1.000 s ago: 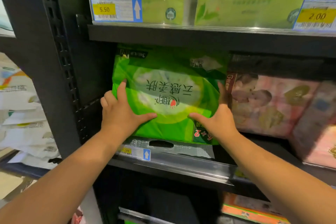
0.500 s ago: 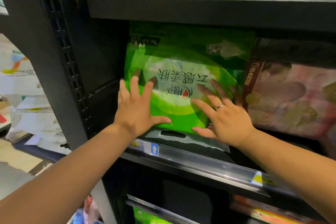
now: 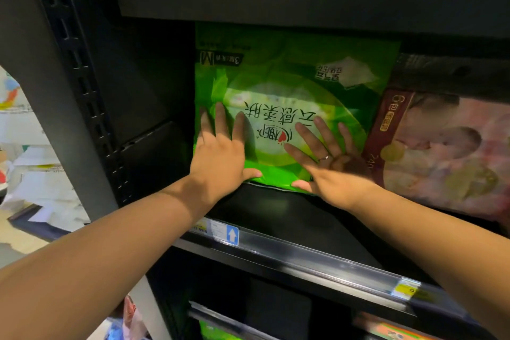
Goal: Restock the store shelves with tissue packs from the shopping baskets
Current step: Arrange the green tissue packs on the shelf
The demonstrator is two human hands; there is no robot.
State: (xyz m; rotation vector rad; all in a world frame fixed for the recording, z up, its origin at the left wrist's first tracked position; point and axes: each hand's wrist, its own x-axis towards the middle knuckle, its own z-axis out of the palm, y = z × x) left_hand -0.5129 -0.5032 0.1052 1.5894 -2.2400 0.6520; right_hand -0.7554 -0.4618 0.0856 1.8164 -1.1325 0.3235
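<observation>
Green pack (image 3: pixel 289 69): it stands upside down, print inverted, set deep on the middle shelf (image 3: pixel 289 218) with its lower edge on the shelf board.

My left grip (image 3: pixel 220 157) lies flat on the pack's lower left face, fingers straight and spread, thumb along the bottom edge. It clasps nothing. My right grip (image 3: pixel 334 174) lies flat on the pack's lower right face in the same way, with a ring (image 3: pixel 323 158) on one finger and the thumb at the bottom edge.

Just right of the pack, a pink pack (image 3: pixel 441 152) overlaps its edge. Left of the pack and apart from it stands a black slotted upright (image 3: pixel 55 91). Above the pack is the upper shelf (image 3: pixel 276 0), which carries pale green packs. Below and in front of the pack, the rail (image 3: pixel 303 254) bears a blue-arrow label (image 3: pixel 231 234) and, further right, a yellow tag (image 3: pixel 405 288).
</observation>
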